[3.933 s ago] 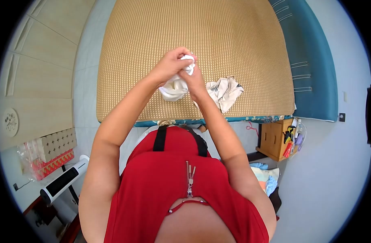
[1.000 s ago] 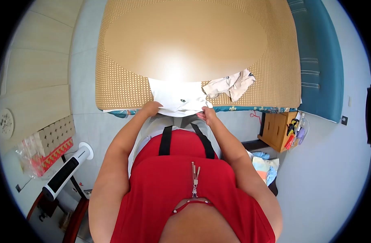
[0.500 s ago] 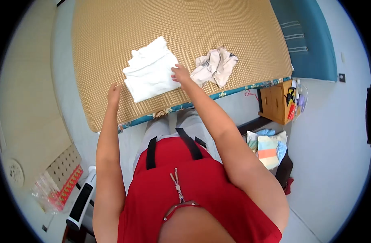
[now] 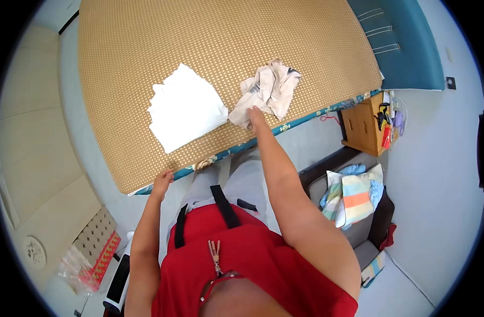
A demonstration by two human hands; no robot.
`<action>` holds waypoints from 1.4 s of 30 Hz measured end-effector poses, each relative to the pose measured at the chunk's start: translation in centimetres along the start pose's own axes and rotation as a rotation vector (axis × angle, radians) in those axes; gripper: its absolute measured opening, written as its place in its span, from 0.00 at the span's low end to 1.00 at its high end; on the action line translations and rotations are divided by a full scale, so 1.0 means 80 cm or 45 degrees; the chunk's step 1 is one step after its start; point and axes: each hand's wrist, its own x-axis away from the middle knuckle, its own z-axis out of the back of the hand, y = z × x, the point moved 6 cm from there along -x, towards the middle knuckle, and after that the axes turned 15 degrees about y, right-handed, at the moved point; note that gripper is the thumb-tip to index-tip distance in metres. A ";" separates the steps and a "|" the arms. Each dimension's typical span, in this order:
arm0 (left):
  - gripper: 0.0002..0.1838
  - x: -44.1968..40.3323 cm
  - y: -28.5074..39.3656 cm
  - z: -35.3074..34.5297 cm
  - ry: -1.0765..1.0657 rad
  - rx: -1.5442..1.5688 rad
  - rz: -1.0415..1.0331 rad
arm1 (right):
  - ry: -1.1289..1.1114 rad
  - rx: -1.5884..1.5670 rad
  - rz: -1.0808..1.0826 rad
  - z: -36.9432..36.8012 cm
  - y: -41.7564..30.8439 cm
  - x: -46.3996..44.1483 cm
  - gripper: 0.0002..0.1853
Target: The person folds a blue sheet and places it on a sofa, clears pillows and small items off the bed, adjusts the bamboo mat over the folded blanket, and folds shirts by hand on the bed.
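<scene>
On the woven mat of the bed lies a white cloth (image 4: 186,111), spread flat with a ragged upper left edge. To its right is a crumpled beige garment (image 4: 271,90) with dark marks. My right hand (image 4: 256,117) touches the near edge of this garment, its fingers closed on the fabric. Near the bed's front edge, below the white cloth, my left hand (image 4: 164,182) hangs with its fingers apart and nothing in them.
The woven mat (image 4: 226,42) covers the bed, with a teal headboard (image 4: 406,47) at the right. A wooden cabinet (image 4: 361,127) stands beside the bed; below it a chair (image 4: 363,232) holds folded cloths. At lower left are patterned boxes (image 4: 96,238) and a white appliance (image 4: 115,288).
My right hand has moved from the white cloth to the beige garment and taken hold of its edge. My left hand has come down toward the bed's edge. The view has turned.
</scene>
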 end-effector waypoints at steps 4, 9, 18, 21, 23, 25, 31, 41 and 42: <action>0.15 -0.016 0.028 -0.020 -0.090 0.039 -0.160 | -0.067 -0.391 -0.070 0.009 -0.021 0.019 0.27; 0.16 -0.029 0.091 -0.068 -0.095 -0.135 -0.518 | -0.336 -0.683 0.094 0.028 -0.113 0.117 0.24; 0.40 0.116 0.321 -0.182 -0.065 -0.041 -1.573 | -0.749 -0.840 0.539 0.104 -0.289 0.317 0.26; 0.33 0.172 0.382 -0.179 -0.098 0.189 -1.597 | -0.810 -0.872 0.633 0.116 -0.332 0.385 0.26; 0.26 0.170 0.392 -0.172 -0.037 0.262 -1.357 | -0.824 -0.920 0.700 0.124 -0.355 0.418 0.27; 0.15 0.175 0.417 -0.148 -0.114 0.367 -1.143 | -0.820 -0.983 0.759 0.134 -0.373 0.443 0.25; 0.06 0.262 0.508 -0.043 -0.292 0.791 -1.001 | -0.716 -0.930 0.984 0.151 -0.408 0.472 0.30; 0.09 0.342 0.532 0.005 -0.238 0.272 -1.504 | -0.304 -0.075 1.829 0.062 -0.388 0.533 0.32; 0.12 0.336 0.530 0.008 -0.200 0.283 -1.525 | -0.351 -0.047 1.747 0.053 -0.386 0.527 0.29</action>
